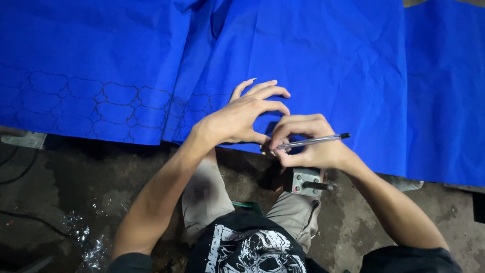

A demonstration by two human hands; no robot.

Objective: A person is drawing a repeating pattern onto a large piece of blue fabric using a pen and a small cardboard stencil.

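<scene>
Two hands work at the near edge of one blue cloth.
The cloth spreads wide, open room beyond; inked cell outlines mark its left part. Left hand presses it, fingers spread. Right hand pinches one pen, lying nearly level, tip pointing left. One grey metal block sits below.

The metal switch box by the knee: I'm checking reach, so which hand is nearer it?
Right. The right hand sits just above the box; the left hand is farther left.
</scene>
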